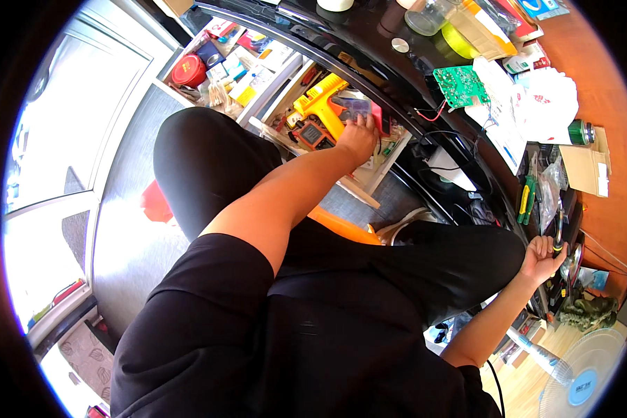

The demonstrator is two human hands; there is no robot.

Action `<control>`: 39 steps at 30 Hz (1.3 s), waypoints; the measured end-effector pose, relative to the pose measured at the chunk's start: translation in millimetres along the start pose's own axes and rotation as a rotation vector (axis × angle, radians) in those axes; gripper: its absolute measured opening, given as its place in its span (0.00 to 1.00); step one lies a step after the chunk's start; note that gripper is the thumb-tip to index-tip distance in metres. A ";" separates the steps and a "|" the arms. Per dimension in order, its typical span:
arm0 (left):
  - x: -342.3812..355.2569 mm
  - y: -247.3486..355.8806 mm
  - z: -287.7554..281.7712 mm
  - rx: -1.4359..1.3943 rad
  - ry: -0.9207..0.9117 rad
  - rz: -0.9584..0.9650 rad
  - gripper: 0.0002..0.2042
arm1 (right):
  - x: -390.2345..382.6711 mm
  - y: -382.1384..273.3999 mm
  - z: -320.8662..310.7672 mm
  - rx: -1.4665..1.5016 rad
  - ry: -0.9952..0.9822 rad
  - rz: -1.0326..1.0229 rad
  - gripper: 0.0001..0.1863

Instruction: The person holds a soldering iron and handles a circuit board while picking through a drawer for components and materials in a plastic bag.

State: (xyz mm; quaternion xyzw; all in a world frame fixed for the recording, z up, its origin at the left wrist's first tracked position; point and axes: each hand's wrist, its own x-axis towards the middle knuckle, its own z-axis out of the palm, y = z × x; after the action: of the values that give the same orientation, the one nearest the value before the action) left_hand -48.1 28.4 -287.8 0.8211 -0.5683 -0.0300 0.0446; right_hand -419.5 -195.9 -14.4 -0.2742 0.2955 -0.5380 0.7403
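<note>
My left hand [359, 139] reaches into an open drawer [369, 188], fingers curled at a clear-and-red item [377, 115]; exactly what they grip is hidden. Beside it lie a yellow gun-shaped tool [320, 101] and an orange-and-dark gadget [312, 134]. My right hand [540, 254], at the desk edge, has its fingers closed on a soldering iron [558, 233] with a dark, yellow-banded handle. Near it are green-and-yellow pliers [527, 198] and a clear plastic bag [550, 184].
Another drawer [285, 52] holds small items and a red tub [188, 70]. A green circuit board [460, 87], papers and a cardboard box [585, 167] crowd the desk [599, 76]. My legs are bent below the drawers. A fan [582, 362] stands at lower right.
</note>
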 end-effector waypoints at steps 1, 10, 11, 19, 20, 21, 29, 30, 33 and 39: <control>0.6 2.1 -4.1 -0.037 0.007 -0.021 0.19 | -1.9 -2.4 0.2 0.000 0.005 -0.006 0.25; 9.7 -0.1 -1.5 -0.159 0.040 0.173 0.27 | 4.5 1.2 -3.5 0.012 -0.023 0.008 0.24; 11.8 4.3 -2.1 -0.187 0.039 0.148 0.28 | 4.8 1.1 -3.7 0.005 -0.026 0.006 0.23; 15.0 17.2 -1.0 -0.138 -0.002 0.300 0.33 | 7.9 -0.3 -6.7 0.033 -0.035 0.022 0.23; 16.4 16.6 0.0 -0.130 -0.007 0.315 0.33 | 8.2 0.1 -5.7 0.035 -0.035 0.024 0.23; 20.1 16.5 -3.4 -0.109 -0.056 0.319 0.32 | 7.9 0.6 -5.4 0.034 -0.031 0.023 0.23; 46.2 -20.2 -23.2 -0.305 -0.375 0.080 0.18 | 8.4 -5.0 -7.9 0.029 -0.024 0.040 0.23; 42.9 -31.2 -24.6 -0.308 -0.248 0.083 0.17 | 8.7 -2.9 -7.7 0.027 -0.027 0.035 0.23; 36.3 -47.8 -56.0 -0.317 -0.135 0.004 0.14 | 9.5 0.0 -5.2 0.047 -0.026 0.025 0.23; 24.1 -79.6 -133.4 -0.016 -0.567 0.120 0.16 | 16.6 11.3 4.8 0.088 -0.091 0.041 0.21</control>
State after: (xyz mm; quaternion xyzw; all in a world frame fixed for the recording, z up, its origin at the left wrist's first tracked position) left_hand 47.8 38.9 -163.6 0.7446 -0.6053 -0.2600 -0.1079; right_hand -404.7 -208.4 -21.7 -0.2595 0.2433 -0.5221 0.7752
